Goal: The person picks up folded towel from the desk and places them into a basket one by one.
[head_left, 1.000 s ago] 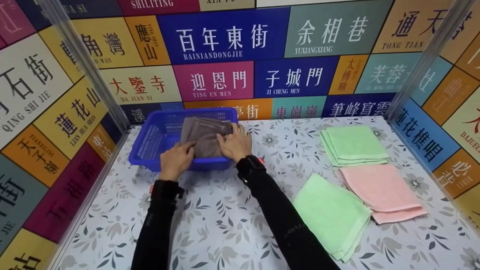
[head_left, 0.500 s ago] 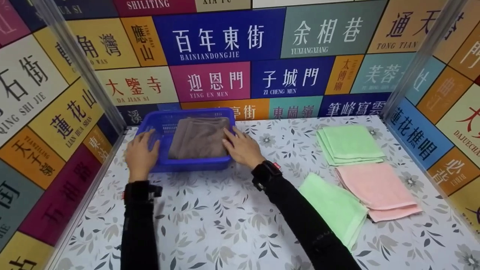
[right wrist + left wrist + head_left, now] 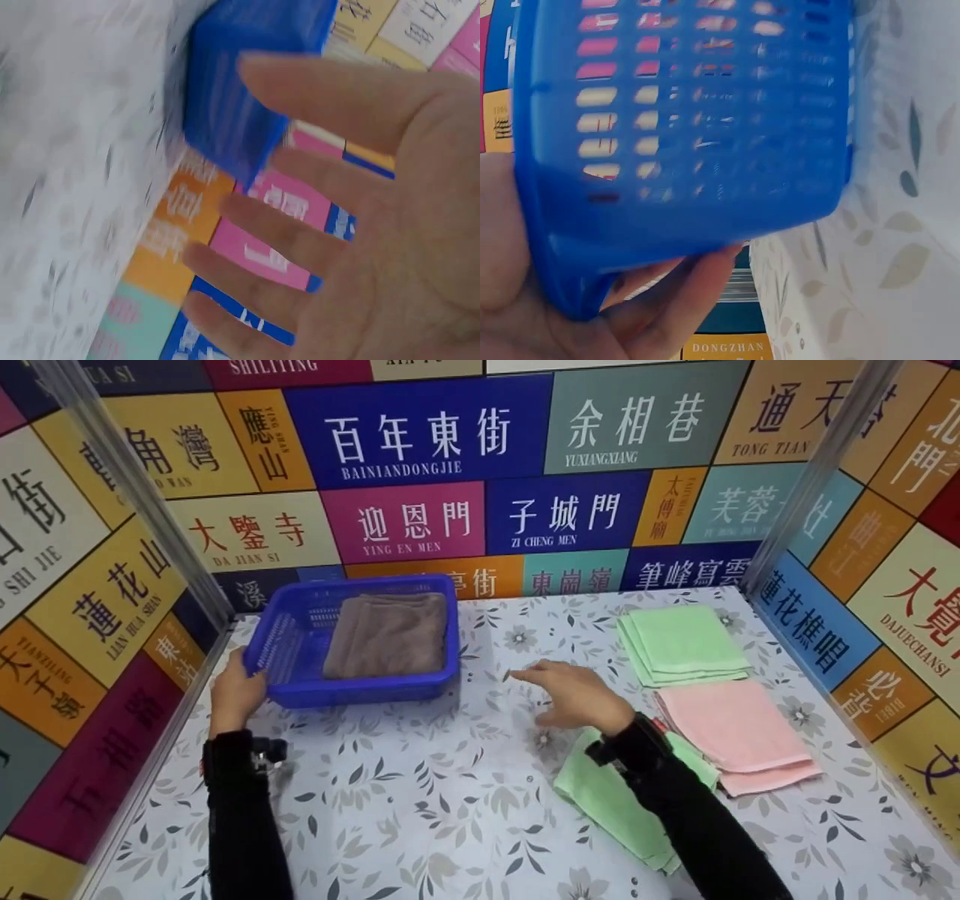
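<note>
Left hand (image 3: pixel 237 696) is curled round the left end of the blue basket (image 3: pixel 367 692), set at the surface's (image 3: pixel 427 825) back left with a folded brown cloth (image 3: pixel 390 637) inside, as the right hand (image 3: pixel 577 695) is held empty, fingers spread, above the surface; basket-shifting seems in hand, a level hold needed next.

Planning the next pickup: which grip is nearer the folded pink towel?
Right. The right grip is empty, a short way left of the folded pink towel. The left grip is farther left, holding the left end of the blue plastic basket.
</note>
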`<state>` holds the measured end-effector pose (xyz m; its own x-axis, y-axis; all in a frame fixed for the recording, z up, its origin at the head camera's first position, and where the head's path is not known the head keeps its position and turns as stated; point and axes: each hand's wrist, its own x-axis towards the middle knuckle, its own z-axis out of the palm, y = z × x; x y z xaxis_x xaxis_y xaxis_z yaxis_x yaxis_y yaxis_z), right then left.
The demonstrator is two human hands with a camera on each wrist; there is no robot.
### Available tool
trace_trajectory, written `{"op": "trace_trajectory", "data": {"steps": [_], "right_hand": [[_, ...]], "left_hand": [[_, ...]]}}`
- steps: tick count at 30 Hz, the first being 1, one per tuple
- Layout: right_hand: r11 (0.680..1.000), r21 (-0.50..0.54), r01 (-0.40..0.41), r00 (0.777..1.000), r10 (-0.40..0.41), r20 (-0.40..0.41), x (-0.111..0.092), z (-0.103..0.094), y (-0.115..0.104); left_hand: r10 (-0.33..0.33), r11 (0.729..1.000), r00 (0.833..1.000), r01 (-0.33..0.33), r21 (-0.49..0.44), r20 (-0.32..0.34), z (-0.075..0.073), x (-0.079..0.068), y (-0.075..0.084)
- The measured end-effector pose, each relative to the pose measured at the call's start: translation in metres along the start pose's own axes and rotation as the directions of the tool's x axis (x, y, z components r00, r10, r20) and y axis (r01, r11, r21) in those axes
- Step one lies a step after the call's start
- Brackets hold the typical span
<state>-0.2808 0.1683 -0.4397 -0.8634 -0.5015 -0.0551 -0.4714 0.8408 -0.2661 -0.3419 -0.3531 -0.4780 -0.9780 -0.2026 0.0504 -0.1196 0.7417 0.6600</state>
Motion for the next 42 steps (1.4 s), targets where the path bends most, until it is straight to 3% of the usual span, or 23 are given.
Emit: {"op": "trace_trajectory", "data": {"steps": [2,6,10,14,17,20,29,33,42], "right_hand": [[1.0,0.005,-0.02,1.0,0.02,0.014,-0.021,-0.003,0.022],[0.99,0.078,-0.113,0.994,0.112,0.014,-0.054,0.002,0.061],[0.974,0.145,-0.171,0.985,0.17,0.025,-0.071,0.017,0.088],[0.964,0.182,-0.194,0.98,0.183,0.075,-0.079,0.027,0.102],[0.959,0.198,-0.201,0.978,0.186,0.09,-0.077,0.031,0.107],[0.956,0.203,-0.213,0.976,0.202,0.076,-0.072,0.033,0.11],[0.929,0.13,-0.345,0.938,0.345,0.029,-0.054,0.044,0.105],[0.924,0.091,-0.372,0.928,0.373,0.017,-0.051,0.048,0.102],[0.936,0.006,-0.353,0.936,0.353,-0.017,-0.05,0.051,0.1]], "left_hand": [[0.01,1.0,0.999,-0.009,-0.025,0.034,-0.003,-0.002,0.002],[0.045,0.983,0.993,-0.025,-0.184,0.105,-0.004,-0.006,0.008],[0.105,0.932,0.978,-0.033,-0.361,0.182,0.007,-0.007,0.017],[0.168,0.905,0.948,-0.04,-0.422,0.269,0.024,-0.008,0.03],[0.203,0.902,0.927,-0.051,-0.43,0.315,0.035,-0.008,0.04],[0.221,0.9,0.919,-0.063,-0.431,0.326,0.044,-0.007,0.052],[0.253,0.886,0.917,-0.092,-0.454,0.308,0.066,-0.009,0.074],[0.262,0.884,0.916,-0.1,-0.456,0.306,0.075,-0.008,0.078],[0.29,0.879,0.915,-0.138,-0.457,0.281,0.1,-0.012,0.09]]}}
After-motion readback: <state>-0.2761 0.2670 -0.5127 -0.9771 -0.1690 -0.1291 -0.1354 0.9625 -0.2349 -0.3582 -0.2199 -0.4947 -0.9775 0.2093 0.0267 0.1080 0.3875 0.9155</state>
